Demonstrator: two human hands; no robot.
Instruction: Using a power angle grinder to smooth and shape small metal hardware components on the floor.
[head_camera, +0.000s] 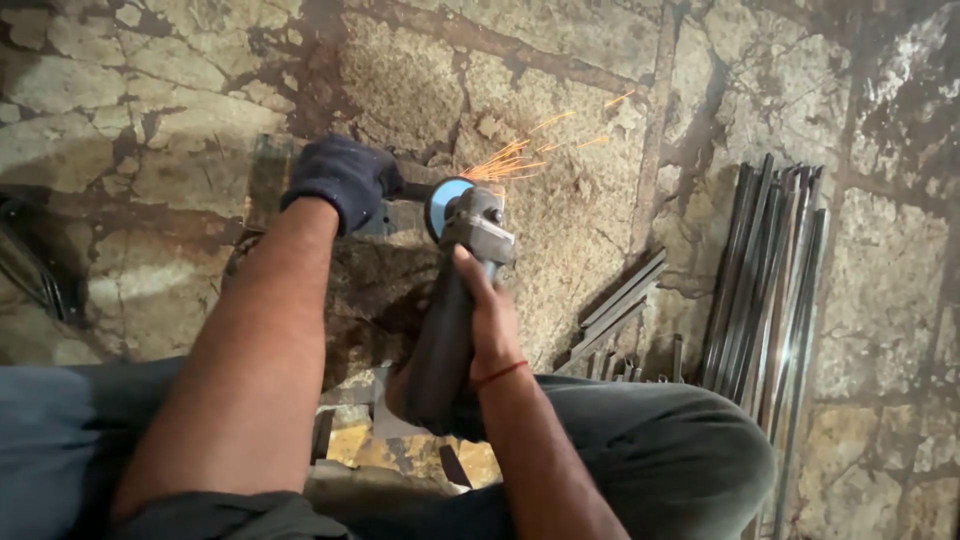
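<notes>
Cracked, stained stone floor (150, 150) fills the frame, seen from above over the knees of a person crouched in grey trousers (680, 450). One angle grinder (462, 290), dark-bodied with a blue-faced disc, is held low over the floor, its disc meeting a flat metal workpiece (268, 175) and throwing a short fan of orange sparks (530, 150) up and to the right. The right hand (490, 320), bare and with a red thread at the wrist, is wrapped firmly around the grinder's body. The left hand (340, 178), in one dark knitted glove, is curled closed beside the disc, on the workpiece or a side handle; which one cannot be told. To the right, well apart from the hands, lies one long bundle of thin steel bars (770, 280), too tightly packed to count, with a few shorter offcuts (620, 305) between it and the right knee. Scraps of metal (400, 450) lie between the legs.
</notes>
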